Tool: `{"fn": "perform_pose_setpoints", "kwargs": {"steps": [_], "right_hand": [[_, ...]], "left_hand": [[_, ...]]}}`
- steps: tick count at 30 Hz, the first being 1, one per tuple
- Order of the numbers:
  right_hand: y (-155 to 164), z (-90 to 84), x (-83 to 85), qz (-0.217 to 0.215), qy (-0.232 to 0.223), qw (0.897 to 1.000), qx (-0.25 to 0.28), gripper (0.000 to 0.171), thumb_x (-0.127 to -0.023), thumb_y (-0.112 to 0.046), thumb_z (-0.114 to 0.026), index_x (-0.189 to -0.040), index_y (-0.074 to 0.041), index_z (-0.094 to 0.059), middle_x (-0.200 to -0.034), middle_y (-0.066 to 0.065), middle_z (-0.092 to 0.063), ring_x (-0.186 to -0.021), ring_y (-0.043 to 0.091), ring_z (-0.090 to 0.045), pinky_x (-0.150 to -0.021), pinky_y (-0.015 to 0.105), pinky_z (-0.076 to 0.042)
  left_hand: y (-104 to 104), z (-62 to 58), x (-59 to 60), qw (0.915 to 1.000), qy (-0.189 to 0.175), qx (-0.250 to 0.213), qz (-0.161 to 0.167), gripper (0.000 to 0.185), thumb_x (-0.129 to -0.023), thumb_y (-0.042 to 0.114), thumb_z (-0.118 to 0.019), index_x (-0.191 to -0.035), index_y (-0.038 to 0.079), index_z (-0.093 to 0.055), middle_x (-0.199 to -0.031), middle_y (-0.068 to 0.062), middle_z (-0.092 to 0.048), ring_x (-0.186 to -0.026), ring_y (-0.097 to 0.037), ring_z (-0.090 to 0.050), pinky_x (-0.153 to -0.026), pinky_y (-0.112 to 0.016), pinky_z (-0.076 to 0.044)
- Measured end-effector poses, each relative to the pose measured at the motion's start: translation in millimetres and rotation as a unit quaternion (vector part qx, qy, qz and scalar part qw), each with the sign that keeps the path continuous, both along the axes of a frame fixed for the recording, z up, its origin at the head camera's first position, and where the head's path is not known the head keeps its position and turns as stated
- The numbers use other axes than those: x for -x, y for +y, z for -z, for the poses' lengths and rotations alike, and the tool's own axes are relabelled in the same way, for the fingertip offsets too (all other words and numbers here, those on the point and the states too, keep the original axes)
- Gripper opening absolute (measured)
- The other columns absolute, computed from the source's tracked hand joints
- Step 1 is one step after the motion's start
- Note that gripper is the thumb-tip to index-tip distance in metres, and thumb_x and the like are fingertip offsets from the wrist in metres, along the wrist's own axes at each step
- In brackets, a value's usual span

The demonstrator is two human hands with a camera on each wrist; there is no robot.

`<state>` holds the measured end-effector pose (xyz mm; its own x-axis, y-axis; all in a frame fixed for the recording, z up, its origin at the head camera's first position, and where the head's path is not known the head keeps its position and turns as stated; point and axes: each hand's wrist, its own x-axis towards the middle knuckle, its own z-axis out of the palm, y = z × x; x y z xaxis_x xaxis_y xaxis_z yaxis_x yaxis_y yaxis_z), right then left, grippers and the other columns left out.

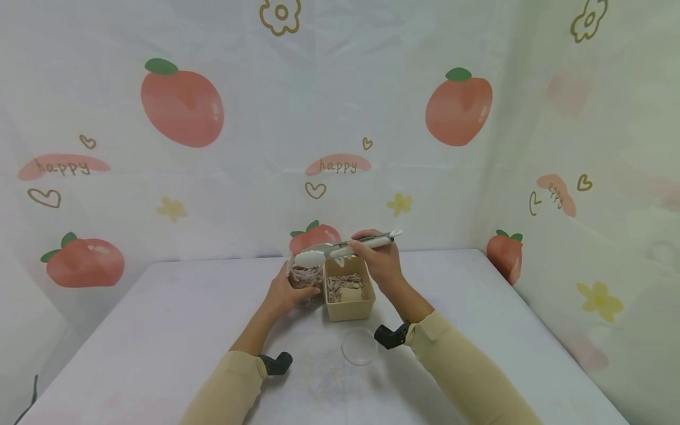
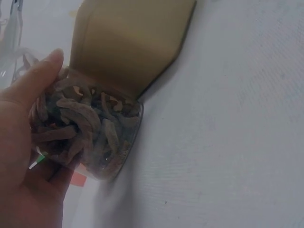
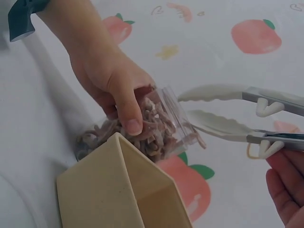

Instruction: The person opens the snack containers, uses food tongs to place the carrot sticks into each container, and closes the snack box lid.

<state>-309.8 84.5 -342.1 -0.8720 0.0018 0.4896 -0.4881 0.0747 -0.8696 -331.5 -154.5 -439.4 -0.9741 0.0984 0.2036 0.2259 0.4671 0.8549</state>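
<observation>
Tongs poised at the mouth of a clear jar beside the tan box.

The left hand (image 1: pixel 284 290) wrapped its fingers round the clear jar (image 3: pixel 156 124) of brownish dried pieces, which stood touching the left side of the tan box (image 1: pixel 349 293). The right hand (image 1: pixel 381 260), raised above the box, gripped the white tongs (image 1: pixel 340 249), their spoon tips slightly parted and empty at the jar's mouth. Judging by this, the transfer was mid-way; the next move would call for tips aimed squarely into the opening. A clear lid (image 1: pixel 359 346) lay just nearer the person than the box.
</observation>
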Motion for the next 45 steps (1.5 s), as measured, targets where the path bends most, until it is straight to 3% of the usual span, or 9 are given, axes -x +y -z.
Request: {"fn": "perform_pose_setpoints", "kwargs": {"steps": [8, 14, 20, 23, 27, 31, 33, 40, 45], "right_hand": [[5.5, 2.2, 0.9, -0.003, 0.012, 1.000, 0.023, 0.017, -0.086, -0.008, -0.072, -0.096, 0.005, -0.069, -0.087, 0.012, -0.068, -0.077, 0.016, -0.065, -0.076, 0.042, -0.055], [7.1, 2.5, 3.0, -0.013, 0.014, 0.999, 0.043, 0.019, -0.087, -0.007, -0.072, -0.098, 0.008, -0.068, -0.088, 0.011, -0.068, -0.077, 0.015, -0.065, -0.076, 0.037, -0.055], [10.0, 1.7, 2.9, -0.020, 0.019, 0.998, 0.059, 0.020, -0.088, -0.007, -0.071, -0.098, 0.009, -0.067, -0.088, 0.011, -0.068, -0.077, 0.016, -0.065, -0.080, 0.051, -0.053], [12.7, 1.7, 2.2, -0.016, 0.015, 0.998, 0.062, 0.021, -0.087, -0.008, -0.072, -0.099, 0.009, -0.068, -0.086, 0.007, -0.068, -0.077, 0.015, -0.065, -0.080, 0.048, -0.053], [16.6, 1.5, 2.5, -0.014, 0.019, 0.997, 0.076, 0.021, -0.088, -0.004, -0.070, -0.100, 0.012, -0.067, -0.085, 0.003, -0.067, -0.075, 0.014, -0.065, -0.076, 0.036, -0.055], [20.2, 1.3, 2.7, -0.018, 0.022, 0.995, 0.097, 0.021, -0.088, -0.001, -0.069, -0.100, 0.015, -0.065, -0.084, 0.002, -0.066, -0.073, 0.014, -0.065, -0.073, 0.033, -0.055], [21.7, 2.1, 2.9, -0.015, 0.018, 0.995, 0.102, 0.021, -0.088, -0.002, -0.070, -0.100, 0.014, -0.065, -0.083, 0.002, -0.067, -0.073, 0.014, -0.066, -0.073, 0.033, -0.055], [24.4, 7.1, 3.7, 0.001, 0.005, 0.994, 0.107, 0.019, -0.088, -0.005, -0.070, -0.098, 0.010, -0.066, -0.083, 0.005, -0.067, -0.074, 0.015, -0.066, -0.074, 0.033, -0.055], [21.4, 7.7, 1.5, -0.004, 0.004, 0.993, 0.114, 0.018, -0.087, -0.004, -0.070, -0.098, 0.010, -0.065, -0.083, 0.006, -0.067, -0.073, 0.015, -0.066, -0.073, 0.034, -0.056]], "left_hand": [[-2.5, -10.2, -2.2, 0.9996, -0.021, 0.011, 0.016, 0.103, -0.073, 0.035, -0.086, -0.149, 0.005, -0.024, -0.136, -0.019, -0.049, -0.128, -0.035, -0.043, -0.106, -0.053, -0.032], [-3.8, -17.8, -4.8, 0.9989, -0.035, 0.004, 0.032, 0.106, -0.074, 0.034, -0.085, -0.151, 0.004, -0.019, -0.140, -0.020, -0.045, -0.131, -0.036, -0.041, -0.107, -0.054, -0.031], [-2.1, -22.2, -2.2, 0.9991, -0.025, 0.022, 0.025, 0.104, -0.074, 0.036, -0.084, -0.150, 0.004, -0.022, -0.140, -0.019, -0.046, -0.130, -0.037, -0.042, -0.105, -0.055, -0.034], [-2.4, -25.9, -3.2, 0.9981, -0.007, 0.056, 0.024, 0.099, -0.074, 0.039, -0.084, -0.147, 0.003, -0.027, -0.134, -0.019, -0.050, -0.125, -0.036, -0.046, -0.103, -0.054, -0.037], [-5.4, -33.4, -5.0, 0.9879, 0.027, 0.150, 0.027, 0.094, -0.073, 0.046, -0.082, -0.143, 0.003, -0.035, -0.129, -0.015, -0.054, -0.119, -0.033, -0.051, -0.098, -0.053, -0.041], [-8.8, -42.8, -7.5, 0.9622, 0.063, 0.264, 0.021, 0.091, -0.072, 0.054, -0.080, -0.138, 0.004, -0.043, -0.120, -0.010, -0.060, -0.110, -0.030, -0.057, -0.091, -0.050, -0.046], [-9.8, -45.7, -8.8, 0.9527, 0.072, 0.295, 0.016, 0.092, -0.071, 0.057, -0.079, -0.138, 0.003, -0.044, -0.119, -0.011, -0.061, -0.108, -0.031, -0.058, -0.089, -0.050, -0.047], [-10.9, -39.9, -9.6, 0.9653, 0.044, 0.256, 0.025, 0.104, -0.075, 0.053, -0.078, -0.149, -0.001, -0.028, -0.140, -0.018, -0.048, -0.126, -0.036, -0.048, -0.099, -0.053, -0.040], [-8.8, -43.4, -12.0, 0.9496, 0.082, 0.303, 0.001, 0.100, -0.073, 0.056, -0.079, -0.145, 0.001, -0.037, -0.128, -0.017, -0.058, -0.115, -0.036, -0.055, -0.094, -0.051, -0.044]]}}
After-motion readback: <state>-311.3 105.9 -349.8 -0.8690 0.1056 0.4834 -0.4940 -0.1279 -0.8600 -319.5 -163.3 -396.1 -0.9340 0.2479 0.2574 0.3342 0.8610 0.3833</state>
